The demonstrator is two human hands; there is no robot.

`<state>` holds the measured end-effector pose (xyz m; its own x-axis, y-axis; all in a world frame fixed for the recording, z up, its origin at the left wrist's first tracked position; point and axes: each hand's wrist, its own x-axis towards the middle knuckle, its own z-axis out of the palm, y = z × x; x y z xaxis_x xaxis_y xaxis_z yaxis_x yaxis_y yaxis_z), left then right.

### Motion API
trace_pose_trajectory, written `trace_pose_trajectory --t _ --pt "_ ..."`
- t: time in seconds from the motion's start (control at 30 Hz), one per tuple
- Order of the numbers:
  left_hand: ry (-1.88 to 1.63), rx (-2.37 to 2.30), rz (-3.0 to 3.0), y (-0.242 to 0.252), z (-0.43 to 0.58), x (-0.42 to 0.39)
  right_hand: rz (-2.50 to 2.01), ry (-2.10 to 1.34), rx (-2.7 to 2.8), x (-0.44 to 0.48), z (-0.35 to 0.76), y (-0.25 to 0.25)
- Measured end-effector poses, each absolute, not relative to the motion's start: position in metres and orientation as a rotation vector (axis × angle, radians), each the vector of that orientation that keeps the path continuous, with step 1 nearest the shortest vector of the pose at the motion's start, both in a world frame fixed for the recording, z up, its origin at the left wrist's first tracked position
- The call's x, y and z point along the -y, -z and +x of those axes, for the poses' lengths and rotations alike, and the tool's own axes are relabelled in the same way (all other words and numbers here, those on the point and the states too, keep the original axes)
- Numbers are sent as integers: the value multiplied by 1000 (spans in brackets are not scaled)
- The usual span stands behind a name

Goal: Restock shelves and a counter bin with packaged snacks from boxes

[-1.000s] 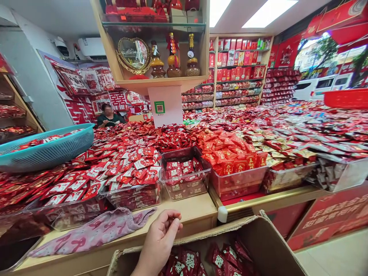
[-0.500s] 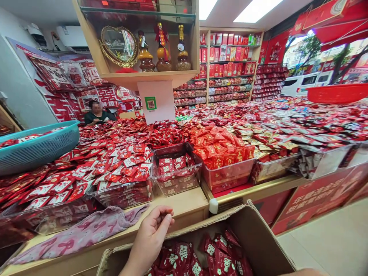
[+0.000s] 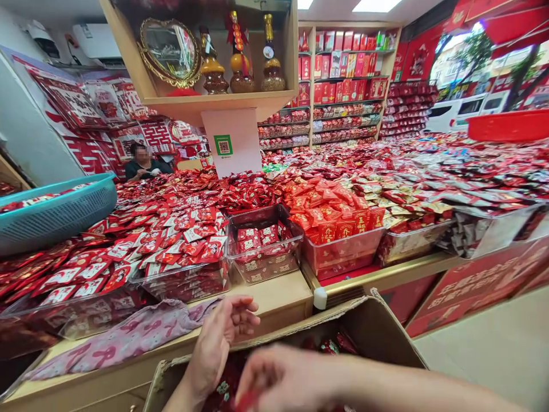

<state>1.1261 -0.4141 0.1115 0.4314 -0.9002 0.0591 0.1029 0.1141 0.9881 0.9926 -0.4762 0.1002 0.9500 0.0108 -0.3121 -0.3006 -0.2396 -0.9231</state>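
My left hand (image 3: 223, 337) hangs over the left side of an open cardboard box (image 3: 377, 335), palm turned inward, fingers loosely curved and apart, holding nothing. Low over the same box, my right hand (image 3: 287, 375) reaches in from the right and is blurred by motion. Its fingers are bent together around a smear of red, which looks like a small red packet (image 3: 247, 401). Dark red printed packets (image 3: 223, 390) lie in the box, mostly hidden behind my right hand and forearm. Just behind the box, a clear plastic bin (image 3: 265, 252) holds a low layer of similar packets.
Bins heaped with red packets (image 3: 171, 229) cover the counter. A pink patterned cloth (image 3: 128, 337) lies along its front edge. A blue basket (image 3: 60, 212) stands left, a red basin (image 3: 510, 126) far right. A display cabinet (image 3: 214, 103) overhangs the counter; a person (image 3: 146, 163) sits behind.
My right hand has come in from the lower right over the box, covering most packets. My left hand's fingers have opened and straightened somewhat. The view has tilted slightly down.
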Motion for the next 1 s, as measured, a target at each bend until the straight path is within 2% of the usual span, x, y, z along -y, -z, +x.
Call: trace_pose_trajectory --t 0.13,0.27,0.37,0.5,0.57,0.83,1.0 --pt "742 960 1350 -110 1123 415 -1217 89 -229 507 1006 -121" --pt "428 995 1576 -105 1116 420 -1093 195 -278 508 1012 -117" --pt "300 946 1622 -104 1109 421 -1274 360 -386 502 1011 -108" --pt "211 909 1619 -103 1104 420 -1860 791 -571 498 1009 -101" --pt "204 909 1584 -102 1105 420 -2015 917 -616 500 1011 -99" --pt "395 824 1443 -95 1107 423 -2023 965 -640 507 1012 -101" --pt "628 821 1358 -101 1109 422 -2164 1165 -649 516 1007 -106"
